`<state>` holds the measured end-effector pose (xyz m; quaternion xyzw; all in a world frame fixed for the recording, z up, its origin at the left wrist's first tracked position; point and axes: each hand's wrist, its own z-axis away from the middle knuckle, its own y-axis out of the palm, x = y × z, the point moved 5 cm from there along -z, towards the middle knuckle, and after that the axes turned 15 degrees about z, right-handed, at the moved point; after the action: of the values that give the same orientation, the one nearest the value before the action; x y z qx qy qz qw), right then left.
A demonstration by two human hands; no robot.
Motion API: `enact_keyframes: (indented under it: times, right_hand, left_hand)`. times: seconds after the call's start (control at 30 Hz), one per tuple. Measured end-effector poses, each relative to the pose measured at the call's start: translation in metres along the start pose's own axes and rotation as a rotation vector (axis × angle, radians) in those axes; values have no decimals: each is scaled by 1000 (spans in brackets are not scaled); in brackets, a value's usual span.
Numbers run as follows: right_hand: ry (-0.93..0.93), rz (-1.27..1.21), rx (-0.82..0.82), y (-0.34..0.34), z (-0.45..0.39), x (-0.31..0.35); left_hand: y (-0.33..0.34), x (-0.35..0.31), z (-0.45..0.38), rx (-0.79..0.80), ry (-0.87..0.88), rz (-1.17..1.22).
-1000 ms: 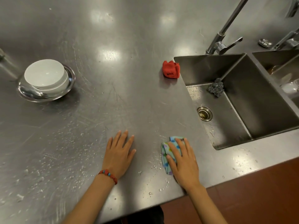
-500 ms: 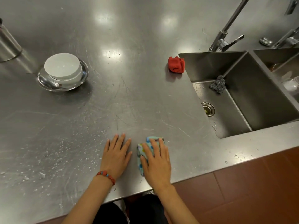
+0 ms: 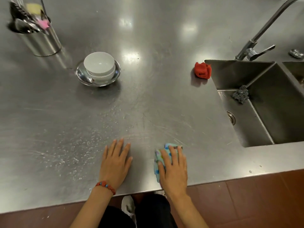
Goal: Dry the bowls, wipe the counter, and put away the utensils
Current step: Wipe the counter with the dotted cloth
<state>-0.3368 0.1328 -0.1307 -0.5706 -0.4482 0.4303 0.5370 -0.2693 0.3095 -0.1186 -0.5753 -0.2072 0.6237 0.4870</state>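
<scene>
Two hands flat at counter (image 3: 148, 38) front edge | right hand (image 3: 174, 167), fingers straight, slid cloth (image 3: 158, 159) rightward | left hand (image 3: 116, 162) open, unmoved | left-side droplets (image 3: 74, 145) remain

Stacked bowls (image 3: 99, 66) sit between the utensil holder (image 3: 39, 38), left, and the sink (image 3: 263, 102), right.

Reddish-brown tiled floor (image 3: 256, 203) below counter edge. Steel sink basin (image 3: 271, 112) at right, curved faucet (image 3: 261, 35) behind it. Overhead lights glare on steel.
</scene>
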Motion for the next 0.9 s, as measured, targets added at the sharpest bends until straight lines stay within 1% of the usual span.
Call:
enact_keyframes:
  times: [0.07,0.2,0.27,0.37,0.47,0.53,0.6,0.63,0.7,0.77,0.83,0.9]
  right_hand:
    - [-137,26,-8,1,7,35]
    - [-241,66,-26,4,-1,53]
    - [-246,33,-15,3,-20,53]
    - [-186,-15,-13,5,-73,55]
    - [-163,-58,95,11,-129,64]
    - [-172,-39,119,15,-142,68]
    - [-201,-43,105,12,-127,70]
    - [-240,-36,68,9,-110,71]
    - [-354,-8,3,7,-62,72]
    - [-466,13,-5,11,-20,71]
    - [-534,33,-11,17,-4,68]
    - [-577,49,-39,18,-12,70]
  left_hand:
    - [-3,11,7,-2,-33,6]
    - [-4,29,17,16,-93,15]
    - [-3,33,21,45,-117,-6]
    - [-1,34,22,71,-136,-34]
    - [-2,33,21,80,-159,-44]
    - [-5,32,21,66,-147,-56]
    - [-6,31,20,43,-126,-68]
    - [-6,31,21,32,-117,-69]
    - [-6,32,20,41,-124,-57]
    - [-4,35,19,49,-132,-49]
    - [-2,37,18,51,-141,-38]
    - [-2,39,19,57,-164,-30]
